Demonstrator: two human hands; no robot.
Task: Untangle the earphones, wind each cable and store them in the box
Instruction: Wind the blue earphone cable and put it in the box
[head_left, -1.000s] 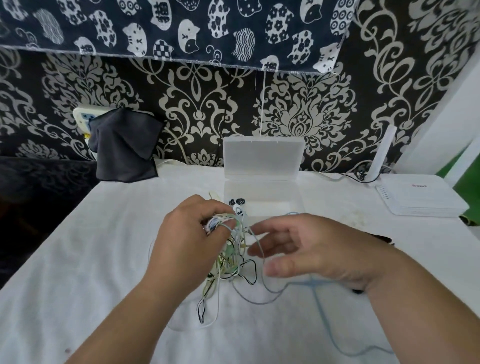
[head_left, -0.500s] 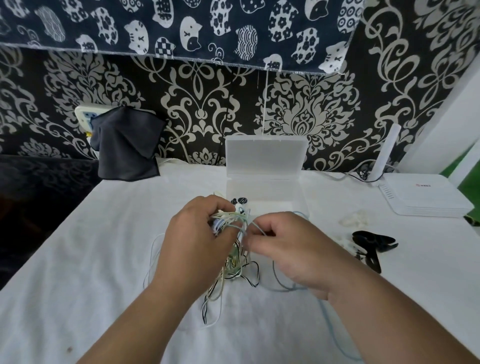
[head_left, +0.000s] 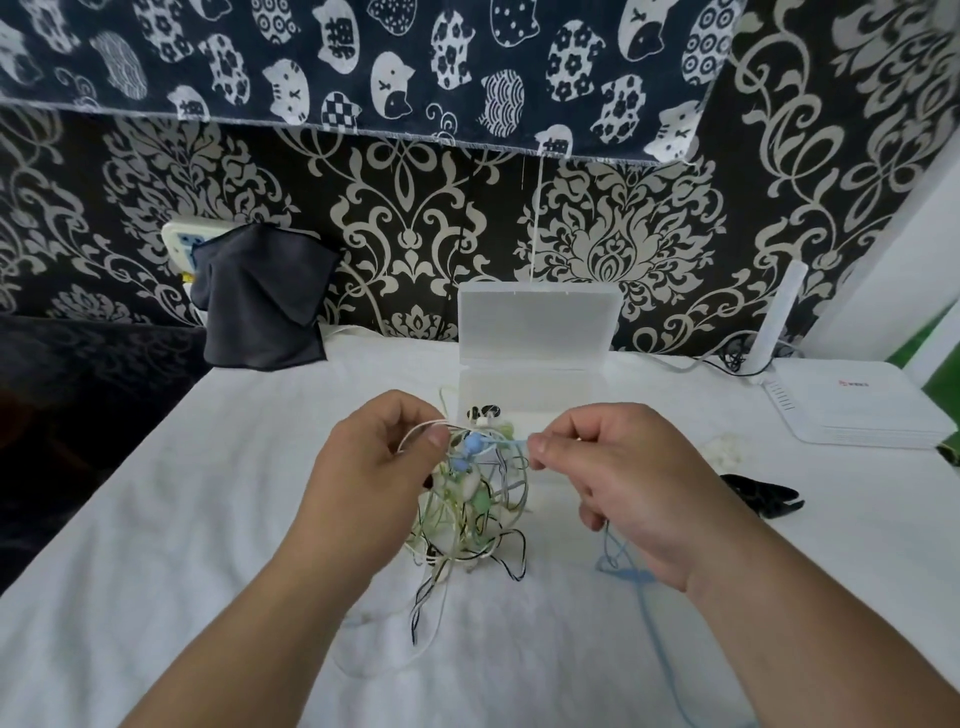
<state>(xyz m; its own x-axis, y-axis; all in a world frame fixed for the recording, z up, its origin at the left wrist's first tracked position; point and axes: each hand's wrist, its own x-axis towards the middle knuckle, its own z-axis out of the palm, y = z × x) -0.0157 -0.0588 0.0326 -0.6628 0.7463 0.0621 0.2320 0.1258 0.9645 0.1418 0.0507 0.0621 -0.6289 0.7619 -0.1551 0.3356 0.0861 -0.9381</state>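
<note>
White table (head_left: 208, 519) | left hand (head_left: 374, 483) grips earphone tangle (head_left: 467, 512) | right hand (head_left: 623, 483) pinches blue cable (head_left: 505, 441), stretched sideways

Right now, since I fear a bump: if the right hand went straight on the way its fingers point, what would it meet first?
The right hand, pinching the blue cable, would likely meet the blue earbuds in the tangle, then the left hand; depth is unclear.
</note>
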